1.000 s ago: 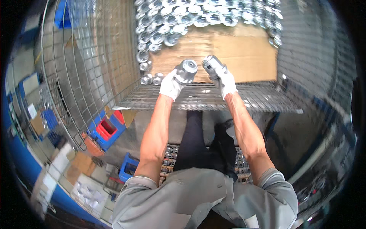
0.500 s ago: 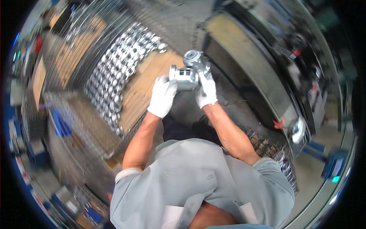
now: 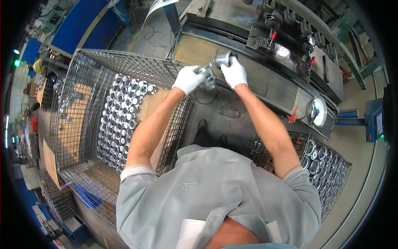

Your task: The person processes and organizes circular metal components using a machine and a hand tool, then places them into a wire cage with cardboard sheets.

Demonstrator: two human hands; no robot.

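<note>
White work gloves cover both my hands. My left hand (image 3: pixel 189 79) is closed on a silvery metal housing (image 3: pixel 208 78), which is smeared by motion. To its right, my right hand (image 3: pixel 235 74) grips a rounded metal housing (image 3: pixel 222 59) with a smooth grey side. A small gap separates the two castings, and both are held up in front of me near the machine's front ledge (image 3: pixel 199 52). The gloves hide part of each casting, along with some of the fingertips.
To the left stands a wire mesh cage (image 3: pixel 176 133) holding rows of shiny metal parts (image 3: pixel 120 112) on cardboard (image 3: pixel 151 103). The machine bench (image 3: pixel 286 54) has red-handled clamps (image 3: pixel 272 35). At right are a round white dish (image 3: pixel 318 111) and a basket of ring-shaped parts (image 3: pixel 321 166).
I have turned from the wire cage toward the machine bench. The two housings, held together before, are now apart, one in each hand.
</note>
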